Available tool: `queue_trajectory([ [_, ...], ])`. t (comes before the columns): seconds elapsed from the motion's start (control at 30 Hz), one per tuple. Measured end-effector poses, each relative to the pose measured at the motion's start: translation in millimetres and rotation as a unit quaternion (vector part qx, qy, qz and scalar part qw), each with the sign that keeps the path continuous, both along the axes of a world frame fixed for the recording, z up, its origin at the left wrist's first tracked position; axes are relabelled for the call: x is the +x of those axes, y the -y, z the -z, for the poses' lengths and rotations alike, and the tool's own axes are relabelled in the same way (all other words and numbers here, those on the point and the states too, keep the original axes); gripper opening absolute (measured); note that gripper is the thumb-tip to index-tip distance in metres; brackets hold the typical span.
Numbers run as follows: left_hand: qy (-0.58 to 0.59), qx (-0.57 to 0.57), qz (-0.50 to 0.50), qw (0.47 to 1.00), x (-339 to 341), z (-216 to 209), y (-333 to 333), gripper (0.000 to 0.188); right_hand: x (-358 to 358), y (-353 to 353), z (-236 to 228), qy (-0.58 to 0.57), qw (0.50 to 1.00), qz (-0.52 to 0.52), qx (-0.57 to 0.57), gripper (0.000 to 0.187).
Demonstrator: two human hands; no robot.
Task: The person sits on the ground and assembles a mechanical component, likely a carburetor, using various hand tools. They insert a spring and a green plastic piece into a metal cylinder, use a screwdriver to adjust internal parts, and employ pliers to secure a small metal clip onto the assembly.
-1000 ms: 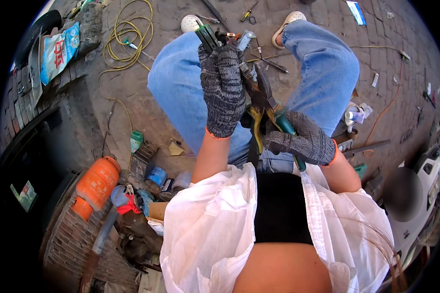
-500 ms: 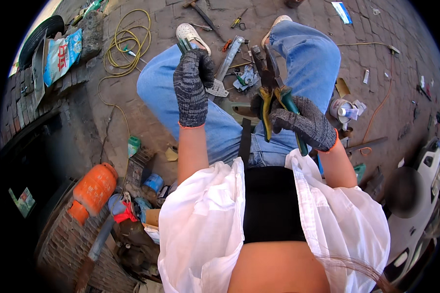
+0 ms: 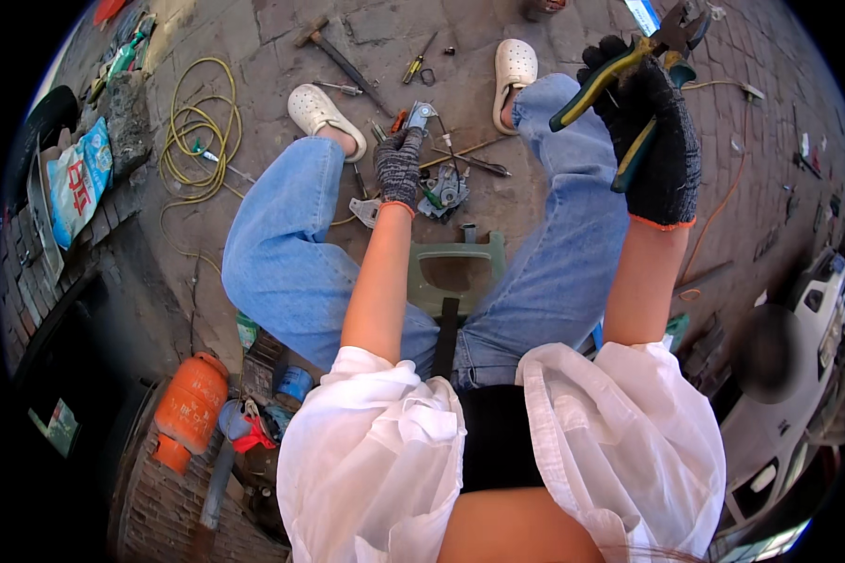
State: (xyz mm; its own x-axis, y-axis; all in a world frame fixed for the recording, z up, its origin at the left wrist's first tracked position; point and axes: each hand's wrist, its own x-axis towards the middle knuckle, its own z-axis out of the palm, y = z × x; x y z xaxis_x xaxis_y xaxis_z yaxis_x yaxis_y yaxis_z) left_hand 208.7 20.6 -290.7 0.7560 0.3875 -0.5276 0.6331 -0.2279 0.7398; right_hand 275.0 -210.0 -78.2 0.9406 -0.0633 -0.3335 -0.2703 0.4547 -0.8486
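Note:
My left hand (image 3: 399,167), in a grey knitted glove, reaches down between my feet. Its fingers are closed round a flat metal arm (image 3: 422,114) whose far end shows past the fingertips; a slim grey-green piece (image 3: 378,131) pokes out beside them, its kind unclear. A wider metal plate (image 3: 364,212) shows by the wrist. My right hand (image 3: 655,141), gloved in black and grey, is raised at the upper right. It grips pliers with yellow-and-green handles (image 3: 593,89), their dark jaws (image 3: 682,30) pointing away. A small metal mechanism (image 3: 445,192) lies right of my left hand.
Beyond my feet lie a hammer (image 3: 345,66) and a yellow-handled screwdriver (image 3: 419,58). A green stool (image 3: 494,265) shows between my thighs. Coiled yellow hose (image 3: 174,155) lies left; an orange gas cylinder (image 3: 192,399) stands lower left. A white car (image 3: 787,394) is at right.
My left hand has moved forward and down onto the metal arm. The right hand has swung up and right with the pliers, away from my lap. My feet stand farther apart.

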Motion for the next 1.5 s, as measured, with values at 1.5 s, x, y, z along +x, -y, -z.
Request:
queue_trajectory([
  [1.5,-0.046,0.243,0.107,0.963,203,243,77,0.029,57,-16,52,-0.291,0.95,-0.037,-0.104,0.048],
])
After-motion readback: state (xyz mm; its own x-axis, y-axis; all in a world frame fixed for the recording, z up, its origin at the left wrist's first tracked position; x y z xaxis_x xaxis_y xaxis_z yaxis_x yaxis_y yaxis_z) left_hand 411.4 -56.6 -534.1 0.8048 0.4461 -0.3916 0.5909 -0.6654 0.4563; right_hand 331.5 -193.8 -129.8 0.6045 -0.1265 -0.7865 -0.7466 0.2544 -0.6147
